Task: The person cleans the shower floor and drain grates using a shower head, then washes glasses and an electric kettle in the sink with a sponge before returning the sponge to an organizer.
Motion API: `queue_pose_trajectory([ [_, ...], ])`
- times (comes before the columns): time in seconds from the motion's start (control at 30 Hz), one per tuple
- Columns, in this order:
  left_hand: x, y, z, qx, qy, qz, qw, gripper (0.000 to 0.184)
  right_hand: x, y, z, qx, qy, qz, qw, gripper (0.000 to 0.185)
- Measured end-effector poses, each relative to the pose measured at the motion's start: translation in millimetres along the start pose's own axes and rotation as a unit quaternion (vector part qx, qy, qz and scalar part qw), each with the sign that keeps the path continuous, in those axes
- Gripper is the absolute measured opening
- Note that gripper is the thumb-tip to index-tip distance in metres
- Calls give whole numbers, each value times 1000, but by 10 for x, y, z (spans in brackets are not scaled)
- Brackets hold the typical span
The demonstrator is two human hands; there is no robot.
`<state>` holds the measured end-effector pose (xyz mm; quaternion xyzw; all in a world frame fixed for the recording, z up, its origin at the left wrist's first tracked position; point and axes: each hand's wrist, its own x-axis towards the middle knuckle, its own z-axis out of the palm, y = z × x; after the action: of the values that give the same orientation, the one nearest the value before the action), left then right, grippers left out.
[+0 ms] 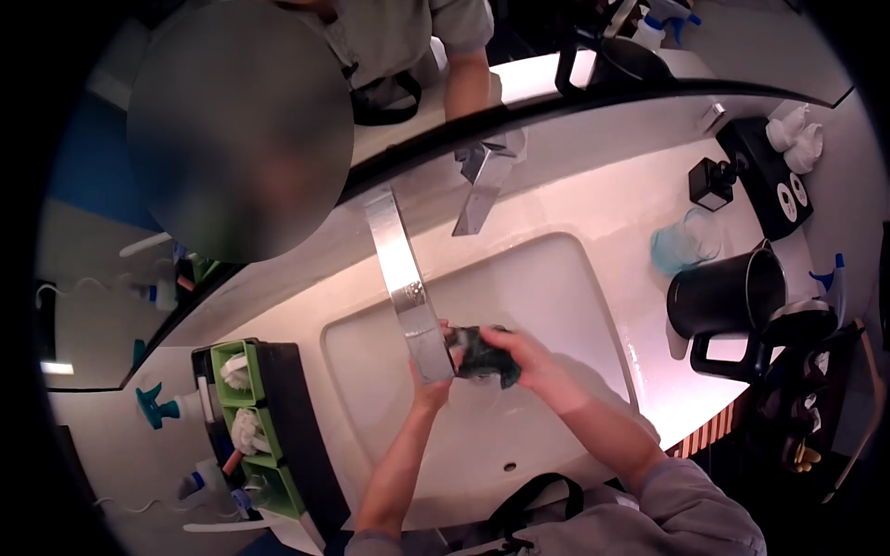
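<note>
Over the white sink [556, 278], a wet-looking dark green cloth [484, 357] is bunched up between my two hands. My right hand [527, 356] grips the cloth's right side, fingers curled round it. On the other side, my left hand [434, 389] holds the left part, but the flat metal faucet spout [400, 269] passes above it and hides much of its fingers. The separate metal faucet handle [482, 185] sticks out of the wall behind the sink.
Right of the sink stand a black kettle [718, 296], a bluish clear cup [684, 243] and a black square bottle [712, 183]. At left is a black caddy [297, 408] with green bins [234, 382], beside a teal-topped spray bottle [158, 408]. A mirror [102, 278] runs along the back.
</note>
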<state>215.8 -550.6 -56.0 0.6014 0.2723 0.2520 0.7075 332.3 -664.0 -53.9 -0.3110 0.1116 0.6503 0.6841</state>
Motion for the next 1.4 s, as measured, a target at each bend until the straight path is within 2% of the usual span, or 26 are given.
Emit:
queue_pose_trajectory([
  [0.03,41,42,17,35,-19,21,999,26,-33,-86,51,-5,-3,-4,1000,30],
  [0.07,83,83,34,70,-37,44,996,26,-145,-136,141,-261,3,-96,960,31],
  [0.1,100,-4,-68,69,-37,39,996,26,-227,-135,178,-496,10,-177,850,32],
  [0.13,168,-177,-220,-86,-66,-218,970,28,-177,-51,147,-725,5,-288,626,35],
  [0.17,205,-266,-290,-233,-87,-453,856,31,-163,3,125,-726,3,-286,625,35],
  [0.23,201,-398,-318,-227,-122,-440,860,37,-132,20,106,-691,-10,-339,638,37],
  [0.3,98,-484,-276,-251,-109,-230,934,37,-318,-181,133,-520,73,-195,829,30],
  [0.33,83,-538,-242,-316,-16,-278,907,40,-386,-247,97,-360,135,-124,915,30],
  [0.4,45,-492,-125,-396,18,-298,868,43,-613,-390,44,-212,167,-238,933,29],
  [0.43,3,-477,-115,-472,49,-321,820,46,-791,-497,103,-192,185,-264,927,28],
  [0.47,-11,-649,-189,-549,-30,-307,777,53,-885,-546,53,-199,209,-290,912,27],
  [0.5,-58,-824,-256,-549,-25,-307,777,53,-959,-596,16,-202,200,-308,908,27],
  [0.57,-76,-738,-113,-646,-190,-280,684,55,-1029,-640,-55,-227,213,-313,897,27],
  [0.63,-93,-684,-28,-640,-192,-266,695,54,-1040,-624,-104,-258,228,-310,886,27],
  [0.7,-135,-599,22,-537,-7,-294,791,55,-1016,-568,-212,-399,263,-313,820,27],
  [0.93,-47,-592,-83,-528,14,-272,804,44,-985,-281,155,-482,191,-358,777,23],
  [1.03,-87,-622,-109,-527,-68,-251,809,39,-466,41,213,-642,71,-443,622,32],
  [1.07,-119,-530,-71,-466,12,-235,853,39,-288,131,259,-681,84,-501,527,39],
  [1.1,-136,-485,-60,-399,90,-215,887,40,-212,115,283,-682,54,-480,549,46],
  [1.17,-156,-448,-150,-387,118,-192,894,36,-107,-306,500,-774,-104,-58,622,53],
  [1.2,-188,-319,-147,-283,116,-167,937,37,-116,-255,469,-768,-102,-59,630,53],
  [1.27,-114,-241,-254,-143,88,-109,980,34,-96,-232,379,-595,-196,-68,776,55],
  [1.3,-98,-256,-322,-143,89,-109,980,34,9,-99,247,-595,-196,-68,776,55],
  [1.33,-60,-144,-302,-41,41,-73,996,37,164,117,45,-359,-203,-38,910,55],
  [1.37,-24,-65,-298,61,-6,-37,997,43,183,200,18,-98,-194,-4,976,56],
  [1.4,33,-32,-338,106,-70,26,992,41,169,236,-43,23,-192,30,981,55],
])
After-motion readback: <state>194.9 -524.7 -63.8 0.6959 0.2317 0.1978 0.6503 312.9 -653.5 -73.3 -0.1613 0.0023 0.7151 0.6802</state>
